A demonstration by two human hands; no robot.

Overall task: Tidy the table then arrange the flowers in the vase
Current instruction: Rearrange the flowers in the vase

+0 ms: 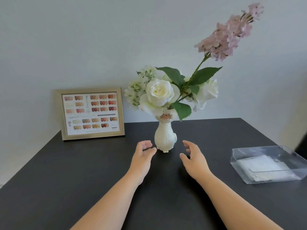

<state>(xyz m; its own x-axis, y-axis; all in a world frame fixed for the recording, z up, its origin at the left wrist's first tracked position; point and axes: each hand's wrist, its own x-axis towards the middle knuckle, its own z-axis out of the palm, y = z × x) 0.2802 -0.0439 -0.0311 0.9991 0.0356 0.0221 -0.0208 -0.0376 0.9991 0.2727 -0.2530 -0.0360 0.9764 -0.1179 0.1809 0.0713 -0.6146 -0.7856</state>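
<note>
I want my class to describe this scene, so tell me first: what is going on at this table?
A person is arranging flowers. A white cat-shaped vase stands on the dark table, already holding white roses and a tall pink flower stem leaning right. The left hand and right hand are open on either side of the vase, close but not touching it, with no grip on anything. A framed colour chart stands to the left, and a clear plastic tray lies to the right.

framed chart (91, 113) | vertical heading, letters blurred | "024" partly legible | rest unreadable
</note>
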